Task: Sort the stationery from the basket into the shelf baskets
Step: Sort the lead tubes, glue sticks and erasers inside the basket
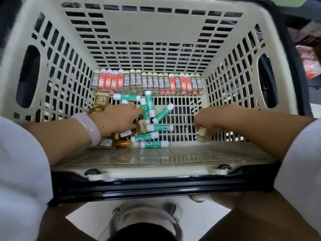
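Note:
A cream slotted basket (152, 164) fills the view. Along its far wall stands a row of grey and red 2B lead boxes (147, 82). Several green-and-white glue sticks (161, 113) lie scattered on the floor of the basket, beside small gold-brown jars (141, 126) at the left. My left hand (116, 117) reaches into the pile, its fingers on a glue stick and the jars. My right hand (210, 120) is at the right, fingers curled round small cream-coloured pieces (202, 133).
The basket has a black rim and handle (156, 186) at the near side. Below it shows a pale floor and a white head-worn device (145, 221). Dark shelving and red packaging (311, 66) lie beyond the right wall.

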